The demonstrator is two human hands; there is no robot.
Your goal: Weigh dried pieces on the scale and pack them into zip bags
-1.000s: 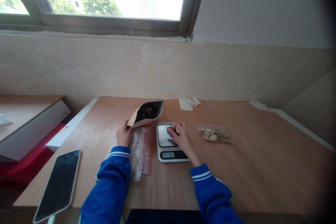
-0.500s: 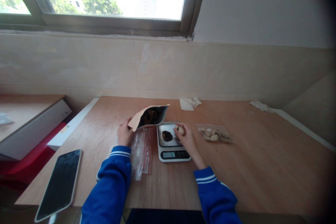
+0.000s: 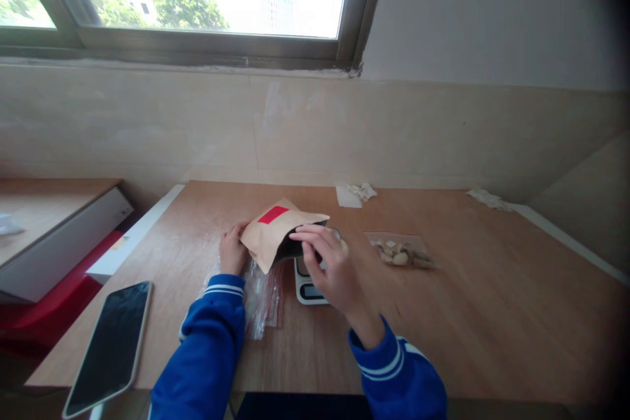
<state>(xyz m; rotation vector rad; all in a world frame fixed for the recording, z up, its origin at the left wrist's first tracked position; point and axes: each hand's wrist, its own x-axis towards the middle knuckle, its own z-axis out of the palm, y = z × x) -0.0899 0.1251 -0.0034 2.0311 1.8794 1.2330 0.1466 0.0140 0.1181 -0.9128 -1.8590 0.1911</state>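
My left hand (image 3: 232,251) grips the near left edge of a brown paper pouch (image 3: 275,226) with a red label. The pouch is tilted over, its dark mouth facing right above a small kitchen scale (image 3: 308,290). My right hand (image 3: 329,268) hovers over the scale with its fingers stretched out at the pouch's mouth, and it hides most of the scale's plate. A pale piece (image 3: 343,247) shows just behind the fingers. I cannot tell whether anything is between them.
A pile of clear zip bags with red strips (image 3: 264,289) lies under the pouch. A clear bag of pale pieces (image 3: 401,251) lies right of the scale. A phone (image 3: 111,344) sits at the table's front left. Crumpled tissues (image 3: 358,193) lie by the wall.
The pouch has tipped over toward the scale, so its labelled back now faces up. My right hand left the scale's plate and rose to the pouch's mouth.
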